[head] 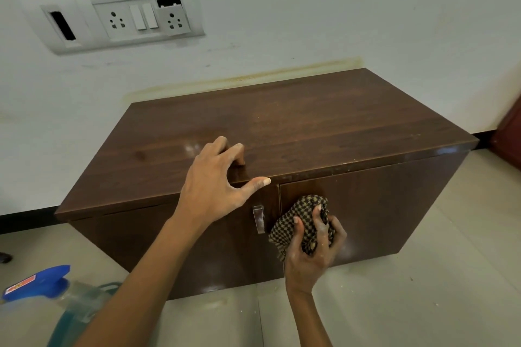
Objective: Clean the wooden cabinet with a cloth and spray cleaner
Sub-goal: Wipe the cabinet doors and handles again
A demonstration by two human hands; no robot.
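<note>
A low dark wooden cabinet (296,127) stands against the white wall, with two front doors and a metal handle (258,218) on the left door. My left hand (217,180) rests on the front edge of the cabinet top, fingertips bent onto the wood and thumb along the edge. My right hand (313,251) grips a bunched brown checked cloth (303,214) and holds it against the right door, near its upper left corner. A spray bottle (39,284) with a blue trigger head and clear body stands on the floor at the lower left.
A white socket and switch panel (118,21) sits on the wall above the cabinet's left side. Pale floor tiles (423,290) with white specks lie in front. A reddish wooden object (510,135) shows at the right edge.
</note>
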